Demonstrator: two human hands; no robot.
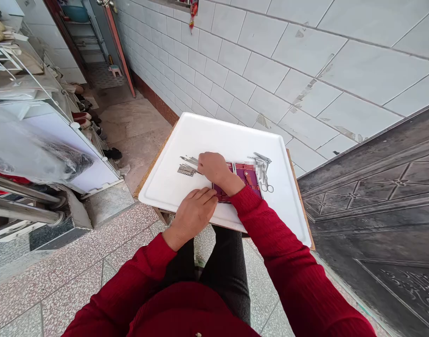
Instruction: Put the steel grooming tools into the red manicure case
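Observation:
An open manicure case [240, 170] with a purple-red lining lies on a white tabletop [214, 128]. My left hand [196, 210] rests on its near left edge, fingers stretched out flat. Across the case reaches my right hand [213, 166], its fingers curled down beside a group of slim metal manicure tools [187, 169] on the left. Whatever those fingers may hold is hidden beneath the hand. On the right of the case lie small scissors [265, 185] and a nail clipper [262, 157] among other metal pieces. My right wrist and sleeve cover part of the case.
A white tiled wall [228, 61] runs behind the table. Close on the right is a dark carved panel [372, 187]. To the left stand a cluttered rack [28, 89], shoes [83, 119] and metal rails [25, 206]. A doorway opens at the back left.

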